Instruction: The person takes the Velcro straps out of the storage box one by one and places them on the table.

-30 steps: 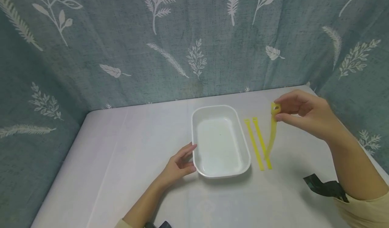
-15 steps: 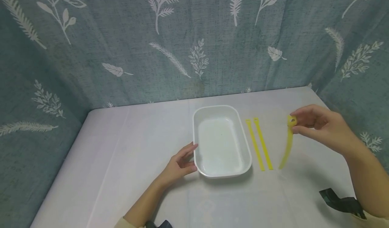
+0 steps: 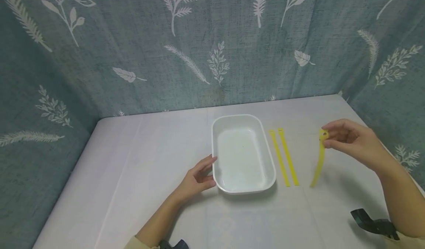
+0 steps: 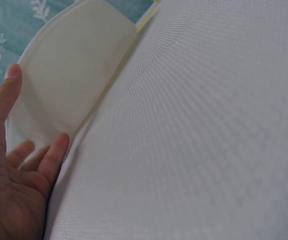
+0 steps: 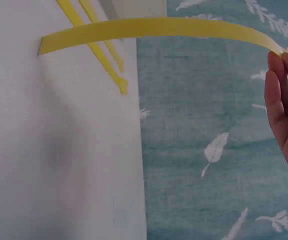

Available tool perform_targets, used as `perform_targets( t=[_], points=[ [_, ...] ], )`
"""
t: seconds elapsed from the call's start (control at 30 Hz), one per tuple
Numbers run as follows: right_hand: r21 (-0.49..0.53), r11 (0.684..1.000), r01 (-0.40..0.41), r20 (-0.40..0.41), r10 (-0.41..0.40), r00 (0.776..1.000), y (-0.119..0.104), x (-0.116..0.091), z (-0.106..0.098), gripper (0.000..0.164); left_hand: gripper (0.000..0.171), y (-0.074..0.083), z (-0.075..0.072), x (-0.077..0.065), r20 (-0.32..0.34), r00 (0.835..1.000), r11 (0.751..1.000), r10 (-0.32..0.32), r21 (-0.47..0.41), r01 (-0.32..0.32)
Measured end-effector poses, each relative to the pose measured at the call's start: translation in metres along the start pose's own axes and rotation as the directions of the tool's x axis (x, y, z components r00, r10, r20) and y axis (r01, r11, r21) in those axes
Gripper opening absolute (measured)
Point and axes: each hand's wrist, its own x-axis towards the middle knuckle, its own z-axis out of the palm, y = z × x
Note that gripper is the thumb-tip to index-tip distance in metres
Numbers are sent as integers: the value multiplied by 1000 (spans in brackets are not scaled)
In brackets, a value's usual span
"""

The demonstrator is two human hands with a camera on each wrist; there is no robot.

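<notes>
My right hand (image 3: 356,142) pinches a flat yellow strap (image 3: 320,164) near its end with a hole, and the rest hangs down in a slight curve. In the right wrist view the strap (image 5: 144,27) arches from the fingertips toward the table. Two similar yellow straps lie side by side, one (image 3: 280,158) nearer the tray and the other (image 3: 288,158) just right of it. My left hand (image 3: 196,177) rests against the left side of a white rectangular tray (image 3: 240,193), fingers spread. The left wrist view shows the fingers along the tray's outer wall (image 4: 79,60).
The table (image 3: 159,149) has a white cloth. Behind it and at both sides hangs a blue-green leaf-print curtain (image 3: 139,46). Dark bands (image 3: 373,222) sit at both wrists by the beige sleeves.
My right hand has moved right and down with the strap, away from the two lying straps, slowing in the last half second. My left hand stays at the tray.
</notes>
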Motion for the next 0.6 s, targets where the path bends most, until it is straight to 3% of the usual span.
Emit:
perform_targets(
  t=[0.17, 0.33, 0.6],
  points=[
    [-21, 999, -25, 6, 25, 1000, 6, 12, 2, 35, 73, -1, -1, 0, 4, 1000, 1000, 12, 0, -12],
    [3, 1000, 7, 38, -8, 999, 12, 20, 4, 35, 71, -1, -1, 0, 8, 1000, 1000, 6, 8, -6],
    [9, 1000, -14, 62, 13, 998, 9, 19, -1, 36, 71, -2, -1, 1, 5, 1000, 1000, 3, 14, -4]
  ],
)
